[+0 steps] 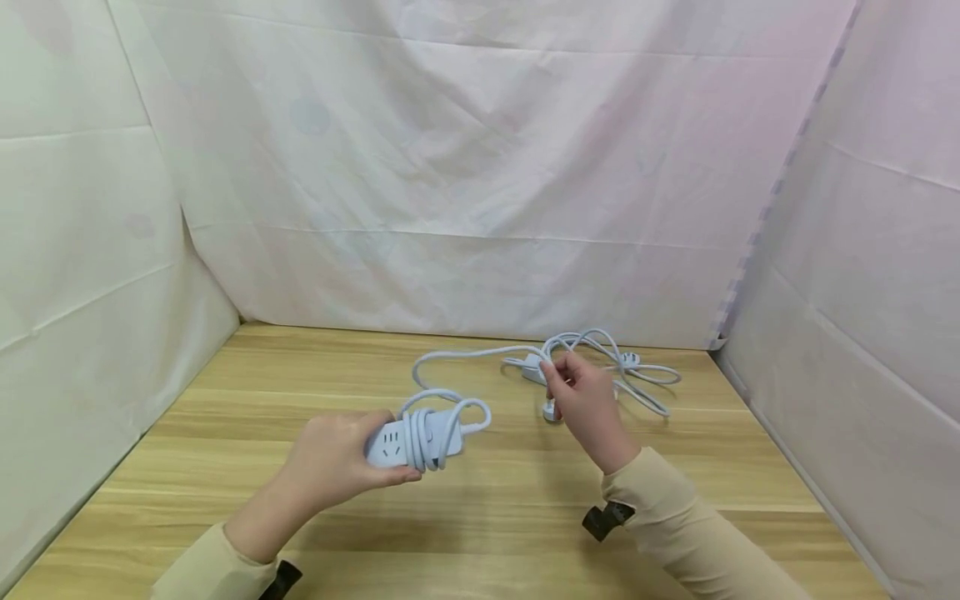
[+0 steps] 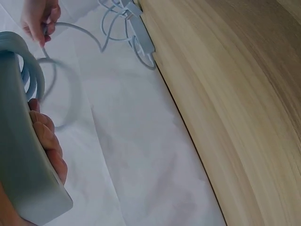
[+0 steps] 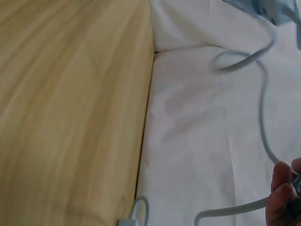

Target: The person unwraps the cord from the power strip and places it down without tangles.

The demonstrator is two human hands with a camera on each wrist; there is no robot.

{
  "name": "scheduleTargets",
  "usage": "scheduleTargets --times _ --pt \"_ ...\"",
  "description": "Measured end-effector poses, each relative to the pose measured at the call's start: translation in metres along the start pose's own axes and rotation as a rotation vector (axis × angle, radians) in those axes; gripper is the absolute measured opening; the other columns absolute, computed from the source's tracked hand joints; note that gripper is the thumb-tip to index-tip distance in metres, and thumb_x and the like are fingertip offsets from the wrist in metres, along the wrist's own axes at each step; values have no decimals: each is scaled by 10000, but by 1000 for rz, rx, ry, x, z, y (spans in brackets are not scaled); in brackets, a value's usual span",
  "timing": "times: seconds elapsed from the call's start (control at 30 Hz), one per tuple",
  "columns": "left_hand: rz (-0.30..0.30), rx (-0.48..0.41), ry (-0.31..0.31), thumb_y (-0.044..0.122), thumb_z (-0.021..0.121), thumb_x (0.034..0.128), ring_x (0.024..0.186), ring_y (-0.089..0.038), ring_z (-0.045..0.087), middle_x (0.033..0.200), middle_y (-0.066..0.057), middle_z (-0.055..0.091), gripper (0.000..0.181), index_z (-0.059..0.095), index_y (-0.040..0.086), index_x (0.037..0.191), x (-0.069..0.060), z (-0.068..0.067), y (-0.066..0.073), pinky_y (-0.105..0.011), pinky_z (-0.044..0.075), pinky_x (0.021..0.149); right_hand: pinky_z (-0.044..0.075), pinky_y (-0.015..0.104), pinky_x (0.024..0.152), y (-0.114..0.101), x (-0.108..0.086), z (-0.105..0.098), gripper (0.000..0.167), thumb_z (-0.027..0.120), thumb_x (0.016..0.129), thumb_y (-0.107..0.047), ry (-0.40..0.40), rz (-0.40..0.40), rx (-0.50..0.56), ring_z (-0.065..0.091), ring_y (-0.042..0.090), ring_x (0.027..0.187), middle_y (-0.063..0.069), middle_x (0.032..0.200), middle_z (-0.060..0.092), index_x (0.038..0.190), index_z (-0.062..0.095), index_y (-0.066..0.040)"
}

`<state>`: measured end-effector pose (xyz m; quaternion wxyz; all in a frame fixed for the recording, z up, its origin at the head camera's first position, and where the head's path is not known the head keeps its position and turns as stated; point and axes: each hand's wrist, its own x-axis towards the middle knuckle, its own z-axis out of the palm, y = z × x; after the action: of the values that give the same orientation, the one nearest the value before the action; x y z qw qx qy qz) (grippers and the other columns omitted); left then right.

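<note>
My left hand grips a white power strip by one end, held above the table. Several turns of its cord are wound round the strip's other end. In the left wrist view, curled fingers wrap the strip's edge. To the right, my right hand pinches a length of white cord between thumb and fingers. A loose loop of cord runs between the two hands. Just below the right hand is a small white plug; whether it touches the table I cannot tell.
Behind the right hand, a second white power strip lies among tangled cord on the wooden table. A small white socket or plug end sits at the tangle's right. White cloth hangs along the back and both sides.
</note>
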<state>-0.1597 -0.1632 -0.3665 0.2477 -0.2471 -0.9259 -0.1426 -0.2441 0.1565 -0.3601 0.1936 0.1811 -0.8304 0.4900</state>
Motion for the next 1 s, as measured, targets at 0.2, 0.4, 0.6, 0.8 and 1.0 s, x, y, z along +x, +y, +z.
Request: scheduleTargets --times 0.2,0.4,0.6,0.8,1.0 --pt "-50 -29 -14 746 685 679 500 46 374 622 201 474 567 649 221 892 4 0 2 -205 299 441 459 255 430 5 -12 18 131 655 943 -119 -125 -94 -105 494 65 413 43 655 600 821 613 -94" --pt "-115 -71 -66 721 688 697 511 24 398 637 178 501 581 667 192 936 12 -2 6 -221 323 447 462 251 470 2 -19 32 101 674 931 -144 -254 -75 -177 511 35 484 -76 665 563 838 648 -117" --pt "-145 -91 -86 692 704 700 502 0 407 621 159 494 556 656 178 907 21 -3 7 -237 331 448 452 249 514 0 -22 38 54 666 931 -134 -328 -53 -268 516 52 566 -81 746 577 889 661 -102" --pt "-156 -102 -92 687 709 697 492 -23 414 605 145 489 550 641 176 888 29 -4 6 -256 336 441 446 244 548 3 -24 38 111 667 924 -117 -410 -38 -360 496 64 623 -71 802 604 1027 693 -83" --pt "-180 -107 -116 672 710 716 486 -43 417 598 128 483 527 622 175 870 33 -5 5 -269 340 443 442 257 556 7 -28 36 423 675 918 -131 -482 2 -393 490 77 617 41 974 657 1311 577 -12"
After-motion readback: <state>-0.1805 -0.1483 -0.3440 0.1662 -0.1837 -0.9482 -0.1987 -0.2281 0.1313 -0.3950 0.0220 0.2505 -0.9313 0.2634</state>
